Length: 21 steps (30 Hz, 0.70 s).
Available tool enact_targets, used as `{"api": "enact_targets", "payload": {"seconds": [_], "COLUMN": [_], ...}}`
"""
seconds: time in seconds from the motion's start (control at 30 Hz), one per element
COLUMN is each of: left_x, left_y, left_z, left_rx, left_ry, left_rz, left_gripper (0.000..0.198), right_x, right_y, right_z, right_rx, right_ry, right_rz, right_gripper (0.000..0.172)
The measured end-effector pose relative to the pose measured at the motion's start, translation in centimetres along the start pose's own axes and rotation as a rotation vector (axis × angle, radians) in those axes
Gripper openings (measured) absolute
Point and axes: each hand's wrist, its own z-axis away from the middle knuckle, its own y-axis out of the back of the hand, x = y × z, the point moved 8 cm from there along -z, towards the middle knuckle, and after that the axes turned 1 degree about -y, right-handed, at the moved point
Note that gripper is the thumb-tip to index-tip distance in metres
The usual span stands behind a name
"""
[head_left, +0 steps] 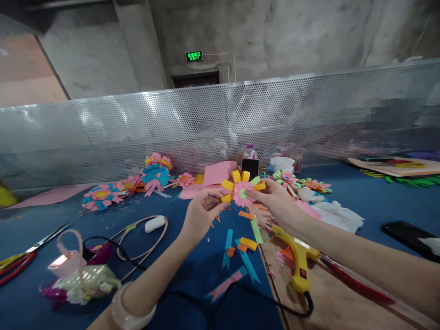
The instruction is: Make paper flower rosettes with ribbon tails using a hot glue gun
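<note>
Both hands, left hand [202, 211] and right hand [275, 201], pinch the paper flower [241, 190] between them.

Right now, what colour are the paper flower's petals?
The paper flower has mostly yellow petals, one green; head view.

left hand [201, 213] + right hand [277, 201] pinch paper flower [241, 190] | yellow glue gun [298, 259] below

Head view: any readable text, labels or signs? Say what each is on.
"EXIT": on the green lit sign on the concrete wall; the characters above it are too small to read.
Two pixelated patches on the perforated metal screen: unreadable.
Label on the bottle: too blurred to read.
No text seen on the paper flower held by the left hand and right hand, or on the glue gun.
</note>
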Motion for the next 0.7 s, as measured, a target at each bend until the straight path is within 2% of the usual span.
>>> {"api": "enact_targets", "payload": {"seconds": [0.4, 0.7], "left_x": [0.15, 0.12], "left_y": [-0.18, -0.27], "left_z": [-0.05, -0.24], "left_rx": [0.002, -0.017], "left_ry": [0.003, 0.007], "left_rz": [0.028, 0.102], "left_gripper": [0.021, 0.022], "right_x": [-0.45, -0.84], "right_y": [-0.17, 0.13], "right_z": [0.49, 0.32], "right_rx": [0.003, 0.002], "right_ry": [0.002, 0.094], "right_rz": [0.012, 0.062], "right_gripper": [0.020, 0.027]}}
